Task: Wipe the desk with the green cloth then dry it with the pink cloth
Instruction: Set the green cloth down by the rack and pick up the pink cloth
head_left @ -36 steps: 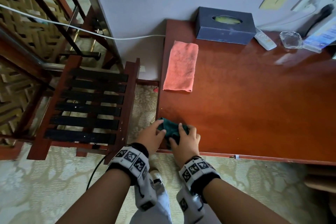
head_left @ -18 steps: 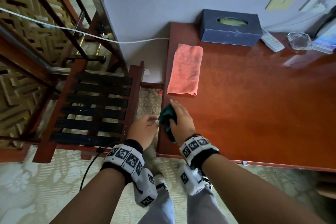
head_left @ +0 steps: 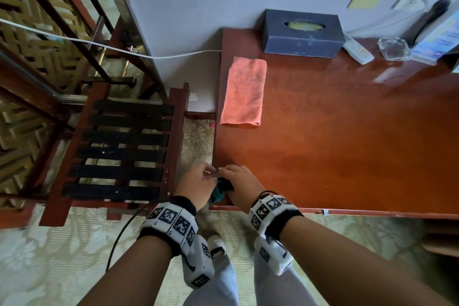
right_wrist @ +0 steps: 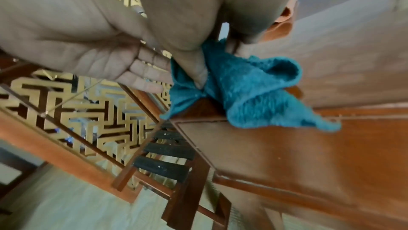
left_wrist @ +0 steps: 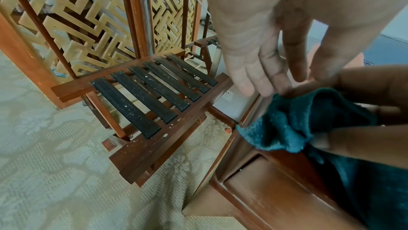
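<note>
Bunching the green cloth (head_left: 219, 191) at the desk's (head_left: 347, 146) near left corner, the right hand (head_left: 239, 185) pinches it between thumb and curled fingers, part of it hanging over the edge. The left hand (head_left: 198, 182) sits beside it off the desk, fingers straight and loosely spread, touching the cloth but not clasping it. The pink cloth (head_left: 244, 90) lies flat further back along the left edge. Such a wadded cloth could slip off the corner, or wipe only a narrow strip.
</note>
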`<state>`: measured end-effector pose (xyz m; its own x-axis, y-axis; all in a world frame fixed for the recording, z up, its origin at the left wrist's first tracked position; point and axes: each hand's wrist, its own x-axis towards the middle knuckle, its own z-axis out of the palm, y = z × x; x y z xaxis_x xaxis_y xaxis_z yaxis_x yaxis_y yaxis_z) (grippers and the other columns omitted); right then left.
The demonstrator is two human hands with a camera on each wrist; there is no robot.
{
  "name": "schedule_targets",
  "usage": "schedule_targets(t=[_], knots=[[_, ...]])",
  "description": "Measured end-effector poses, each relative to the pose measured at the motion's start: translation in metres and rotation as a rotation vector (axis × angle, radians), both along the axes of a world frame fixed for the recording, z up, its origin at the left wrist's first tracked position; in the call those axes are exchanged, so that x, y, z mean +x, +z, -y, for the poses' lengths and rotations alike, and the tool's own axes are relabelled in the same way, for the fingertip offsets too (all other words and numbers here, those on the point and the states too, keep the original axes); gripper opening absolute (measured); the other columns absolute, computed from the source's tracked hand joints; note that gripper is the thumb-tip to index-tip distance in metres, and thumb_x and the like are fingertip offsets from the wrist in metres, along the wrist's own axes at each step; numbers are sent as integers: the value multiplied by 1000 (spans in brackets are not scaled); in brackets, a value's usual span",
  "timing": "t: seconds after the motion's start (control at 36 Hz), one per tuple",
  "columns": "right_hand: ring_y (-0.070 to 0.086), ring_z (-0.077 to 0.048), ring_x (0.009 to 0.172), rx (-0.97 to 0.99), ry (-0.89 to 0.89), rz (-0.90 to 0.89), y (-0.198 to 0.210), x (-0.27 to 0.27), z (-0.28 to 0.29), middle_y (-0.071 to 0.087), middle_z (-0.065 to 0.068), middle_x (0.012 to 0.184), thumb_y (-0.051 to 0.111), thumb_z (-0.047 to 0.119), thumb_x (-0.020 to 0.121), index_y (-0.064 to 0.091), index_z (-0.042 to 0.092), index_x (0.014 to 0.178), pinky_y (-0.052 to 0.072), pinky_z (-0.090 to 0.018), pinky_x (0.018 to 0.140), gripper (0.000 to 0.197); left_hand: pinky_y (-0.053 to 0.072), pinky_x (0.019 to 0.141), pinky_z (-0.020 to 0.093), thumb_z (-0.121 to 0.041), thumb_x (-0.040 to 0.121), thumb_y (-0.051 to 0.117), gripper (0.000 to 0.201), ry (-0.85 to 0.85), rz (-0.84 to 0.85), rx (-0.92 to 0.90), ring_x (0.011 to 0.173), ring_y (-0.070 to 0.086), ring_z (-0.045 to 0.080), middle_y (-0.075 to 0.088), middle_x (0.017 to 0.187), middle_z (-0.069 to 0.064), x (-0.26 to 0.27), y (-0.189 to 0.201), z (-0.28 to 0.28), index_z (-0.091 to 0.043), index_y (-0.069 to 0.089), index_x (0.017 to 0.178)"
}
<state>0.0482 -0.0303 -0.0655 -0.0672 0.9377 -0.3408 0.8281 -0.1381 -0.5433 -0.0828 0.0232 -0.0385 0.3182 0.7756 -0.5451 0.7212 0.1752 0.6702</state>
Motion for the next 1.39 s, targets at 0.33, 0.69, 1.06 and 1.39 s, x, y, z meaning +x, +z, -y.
schedule_targets(t=[0.33, 0.69, 1.06, 1.39], knots=[[60, -11, 94, 85, -504, -273, 51, -21, 23, 66, 2, 103, 73, 22, 80, 64, 21, 111, 47, -20, 82, 32, 51, 90, 35, -3, 80, 63, 49, -185, 139, -56, 99, 61, 15, 63, 108, -1, -23, 25, 4, -29, 51, 119], [58, -12, 75, 131, -540, -230, 78, -12, 25, 64, 4, 84, 67, 4, 74, 54, 22, 90, 39, -8, 55, 28, 39, 72, 29, -2, 90, 44, 30, -196, 95, 251, 83, 55, 20, 59, 81, 0, -32, 67, -49, -22, 57, 72], [67, -22, 73, 5, -527, -457, 100, -44, 15, 69, -2, 89, 53, 17, 93, 61, 20, 96, 55, -29, 57, 9, 39, 97, 38, -5, 84, 39, 37, -239, -56, 420, 102, 47, 22, 56, 106, 1, -12, 83, -79, -21, 71, 76], [59, -4, 66, -162, -780, -586, 82, -9, 32, 71, 5, 89, 54, 5, 82, 66, 29, 93, 47, -21, 62, 29, 44, 79, 39, -25, 92, 39, 34, -308, -27, 158, 88, 57, 30, 63, 90, 15, 63, 57, -74, 0, 61, 85]])
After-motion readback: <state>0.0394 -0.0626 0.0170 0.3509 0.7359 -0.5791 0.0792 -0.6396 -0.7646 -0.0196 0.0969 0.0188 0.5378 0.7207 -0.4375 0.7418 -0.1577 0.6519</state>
